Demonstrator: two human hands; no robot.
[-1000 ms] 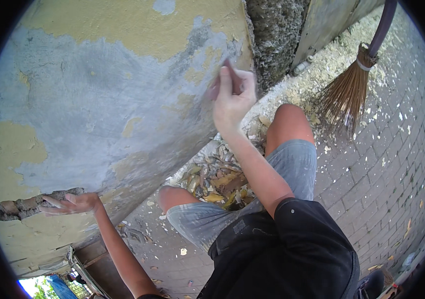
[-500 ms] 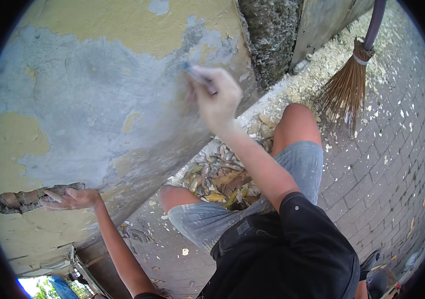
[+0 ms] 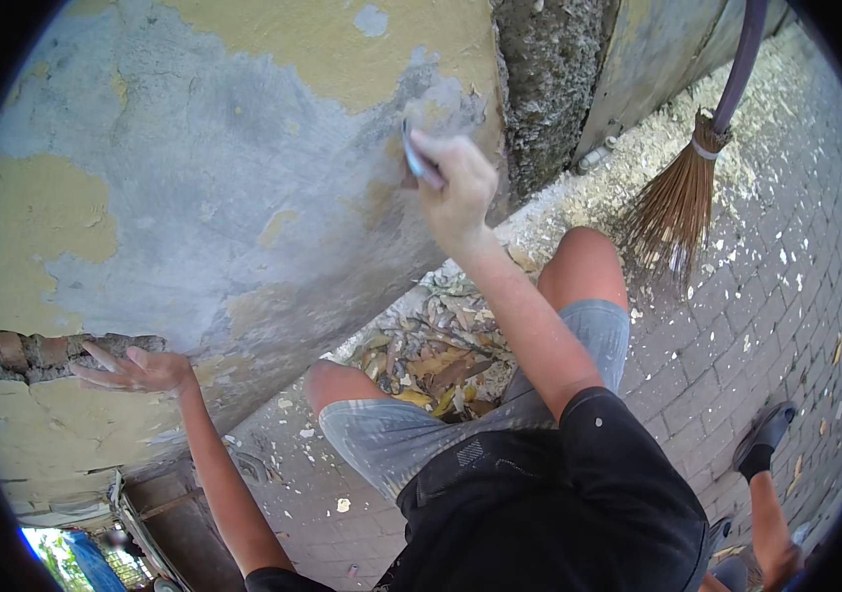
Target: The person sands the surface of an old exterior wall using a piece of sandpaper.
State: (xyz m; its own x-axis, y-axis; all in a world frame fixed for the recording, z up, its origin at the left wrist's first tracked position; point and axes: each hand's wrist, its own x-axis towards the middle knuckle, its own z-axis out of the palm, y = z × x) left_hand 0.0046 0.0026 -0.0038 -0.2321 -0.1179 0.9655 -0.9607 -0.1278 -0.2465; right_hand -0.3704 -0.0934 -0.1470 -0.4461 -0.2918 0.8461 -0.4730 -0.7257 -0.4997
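Note:
In front of me stands a wall (image 3: pixel 214 187) with yellow paint flaked off over a large grey patch. My right hand (image 3: pixel 458 187) is closed around a small, flat, bluish scraper (image 3: pixel 419 161), held against the wall near its right corner; motion smears its outline. To the left, my left hand (image 3: pixel 140 372) rests by a broken gap (image 3: pixel 46 353) in the plaster where reddish brick shows. Its fingers are spread, with nothing held in them.
A stick broom (image 3: pixel 682 192) with a purple handle stands at the right over paint flakes. Dry leaves (image 3: pixel 440 370) lie between my knees against the wall's foot. Another person's sandalled foot (image 3: pixel 766 439) is on the brick paving (image 3: pixel 697 385) at the lower right.
My right hand and the scraper have shifted slightly right in the picture, and the view has tilted a little. More of another person's leg shows at the lower right.

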